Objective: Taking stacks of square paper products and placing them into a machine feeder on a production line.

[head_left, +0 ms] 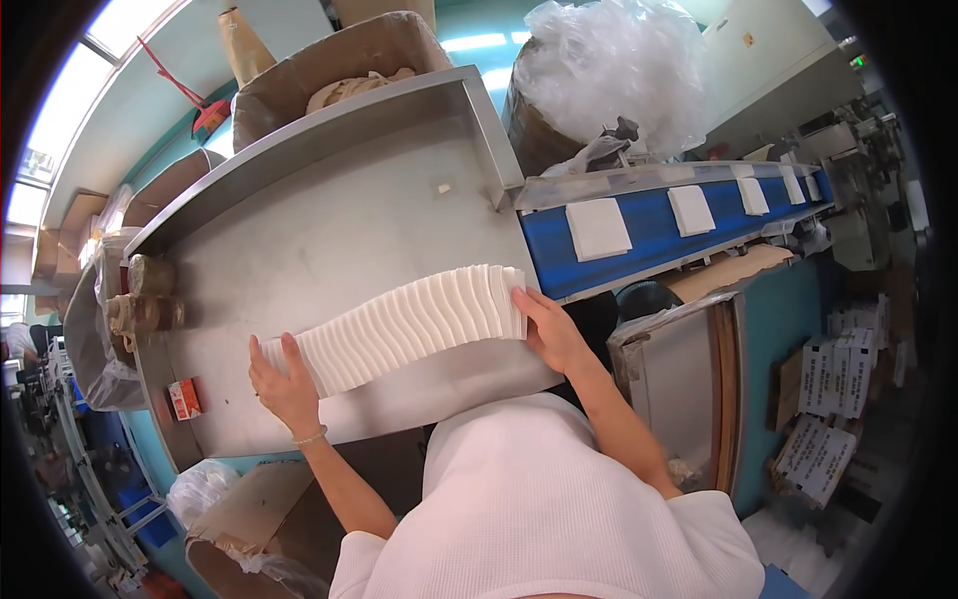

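Observation:
A long row of folded white paper napkins (414, 317), standing on edge and fanned in a slight curve, lies across the metal work table (329, 220). My left hand (284, 389) is pressed to its left end, with the thumb and fingers on either side of the last napkins. At the right end, my right hand (552, 331) grips the outermost napkins, thumb along the near side. Between them both hands hold the row together. Part of each palm is hidden.
A blue conveyor belt (649, 236) at the right carries several spaced folded napkins. Raised metal edges (299, 125) bound the table's far side. A small red box (185, 399) and tape rolls (150, 295) sit at the left. Cardboard boxes (264, 105) and bagged plastic (619, 70) stand beyond.

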`<action>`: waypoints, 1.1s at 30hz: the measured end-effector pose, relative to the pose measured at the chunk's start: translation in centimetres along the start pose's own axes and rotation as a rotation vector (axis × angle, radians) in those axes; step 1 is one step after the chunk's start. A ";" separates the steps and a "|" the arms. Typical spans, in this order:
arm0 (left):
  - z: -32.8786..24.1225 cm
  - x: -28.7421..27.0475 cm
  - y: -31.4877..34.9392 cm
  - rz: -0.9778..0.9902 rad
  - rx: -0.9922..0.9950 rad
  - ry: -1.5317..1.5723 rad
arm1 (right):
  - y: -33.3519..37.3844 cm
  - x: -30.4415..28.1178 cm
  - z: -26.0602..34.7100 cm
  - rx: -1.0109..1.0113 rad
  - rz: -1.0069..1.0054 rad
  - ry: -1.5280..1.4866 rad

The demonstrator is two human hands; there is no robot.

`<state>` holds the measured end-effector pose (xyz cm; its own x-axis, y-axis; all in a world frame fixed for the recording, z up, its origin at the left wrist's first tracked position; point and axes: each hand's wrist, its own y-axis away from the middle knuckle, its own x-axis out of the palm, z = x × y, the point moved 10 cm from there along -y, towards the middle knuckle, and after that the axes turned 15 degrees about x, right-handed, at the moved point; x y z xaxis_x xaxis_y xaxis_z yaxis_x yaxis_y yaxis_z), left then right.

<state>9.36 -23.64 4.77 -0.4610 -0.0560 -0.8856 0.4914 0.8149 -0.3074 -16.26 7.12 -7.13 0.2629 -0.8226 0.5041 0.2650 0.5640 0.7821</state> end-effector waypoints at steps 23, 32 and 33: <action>-1.1 0.3 0.1 -0.032 0.069 0.001 | 0.2 -3.1 3.5 -0.219 -0.096 -0.050; -1.5 0.4 0.1 -0.031 0.048 0.001 | -0.1 1.3 -0.4 0.029 -0.008 0.248; -1.4 0.5 0.0 -0.033 0.054 -0.002 | -0.1 0.4 -1.5 0.148 -0.008 0.129</action>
<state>8.07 -22.81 4.78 -0.4761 -0.0831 -0.8755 0.5154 0.7803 -0.3543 -14.75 6.84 -7.58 0.3803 -0.8055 0.4544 0.1310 0.5333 0.8357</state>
